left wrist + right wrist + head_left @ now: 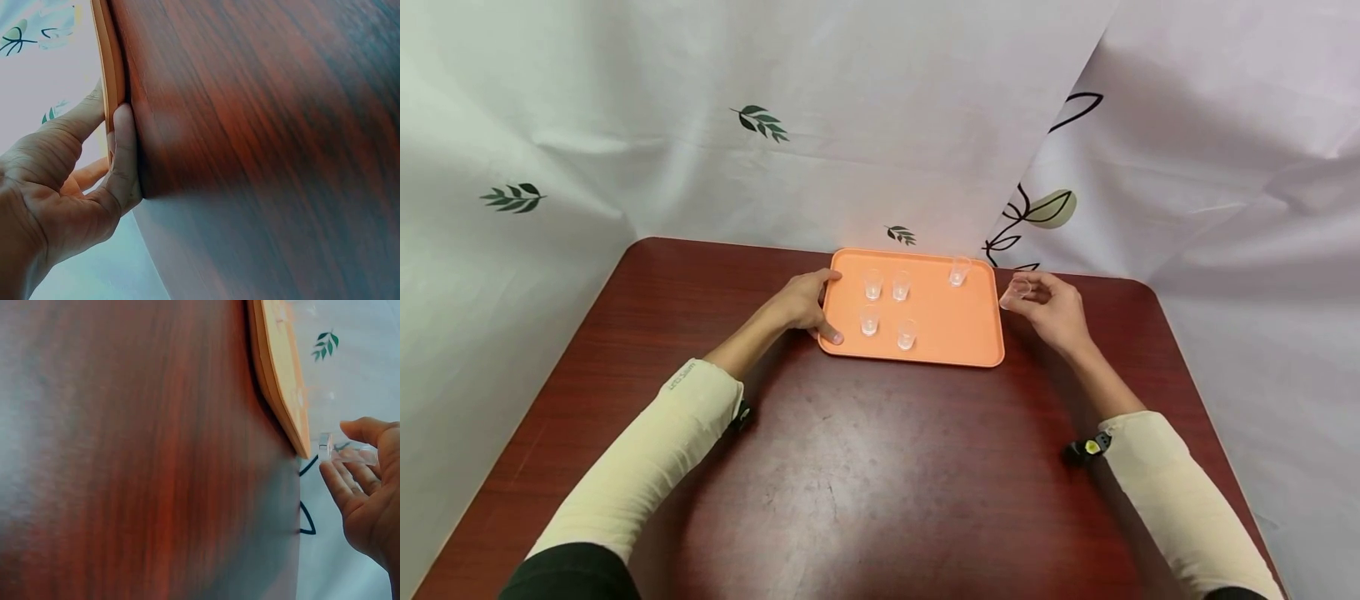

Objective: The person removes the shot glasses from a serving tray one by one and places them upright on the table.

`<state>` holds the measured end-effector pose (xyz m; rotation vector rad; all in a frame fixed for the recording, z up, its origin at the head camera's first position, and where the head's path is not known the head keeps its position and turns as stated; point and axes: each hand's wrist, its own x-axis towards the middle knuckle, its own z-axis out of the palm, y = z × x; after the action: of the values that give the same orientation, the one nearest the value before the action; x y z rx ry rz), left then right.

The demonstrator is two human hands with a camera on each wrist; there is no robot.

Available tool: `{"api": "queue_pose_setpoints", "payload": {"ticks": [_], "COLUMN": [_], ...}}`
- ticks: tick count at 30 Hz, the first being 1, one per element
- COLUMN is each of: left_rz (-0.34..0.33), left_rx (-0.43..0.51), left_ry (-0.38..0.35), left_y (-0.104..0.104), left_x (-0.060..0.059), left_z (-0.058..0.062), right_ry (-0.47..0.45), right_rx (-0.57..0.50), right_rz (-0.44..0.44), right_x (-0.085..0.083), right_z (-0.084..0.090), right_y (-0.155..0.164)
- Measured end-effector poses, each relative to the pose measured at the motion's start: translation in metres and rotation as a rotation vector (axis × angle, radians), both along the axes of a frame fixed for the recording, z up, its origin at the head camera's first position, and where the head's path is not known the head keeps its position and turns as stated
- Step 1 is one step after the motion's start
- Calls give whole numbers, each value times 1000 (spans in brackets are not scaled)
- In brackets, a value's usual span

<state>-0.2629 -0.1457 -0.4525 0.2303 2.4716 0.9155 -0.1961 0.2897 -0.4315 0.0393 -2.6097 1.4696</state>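
Five clear cups (901, 287) are borne on the orange tray (958, 332), which is gripped at 9 o'clock by the left hand (801, 302). Just off 3 o'clock, a sixth cup (1017, 289) is pinched by the right hand (1056, 312); base-first, level handling is advised.

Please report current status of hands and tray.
Left hand grips orange tray at left edge. Right hand holds clear cup by tray's right edge. Five more cups on tray. No obstruction visible.
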Motion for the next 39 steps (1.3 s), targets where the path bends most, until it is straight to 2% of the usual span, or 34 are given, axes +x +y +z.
{"api": "queue_pose_setpoints", "payload": {"ticks": [5,6,10,17,18,25,31,37,39], "left_rz": [-4,-6,-11,1,-3,10,16,28,26], "left_rx": [-5,-4,-11,-14,-17,-19,-17,-37,-39], "left_ry": [2,11,13,11,11,18,7,-3,-1], "left_y": [1,0,2,3,4,-5,-3,-1,0], "left_x": [4,2,9,14,14,-11,-11,-9,-4], "left_z": [6,3,14,20,19,-19,-16,-11,-4], "right_ry": [-14,-19,-40,-63,-64,-74,-79,-85,-83], "right_rx": [60,76,111,83,78,57,81,54,38], "right_rz": [-25,-33,-49,-67,-73,-98,-106,-114,-114], "right_x": [-8,-10,-19,-32,-34,-45,-52,-57,-59], "right_z": [2,2,-1,-9,-10,-18,-21,-22,-22], "right_y": [3,4,8,13,13,10,9,8,7]}}
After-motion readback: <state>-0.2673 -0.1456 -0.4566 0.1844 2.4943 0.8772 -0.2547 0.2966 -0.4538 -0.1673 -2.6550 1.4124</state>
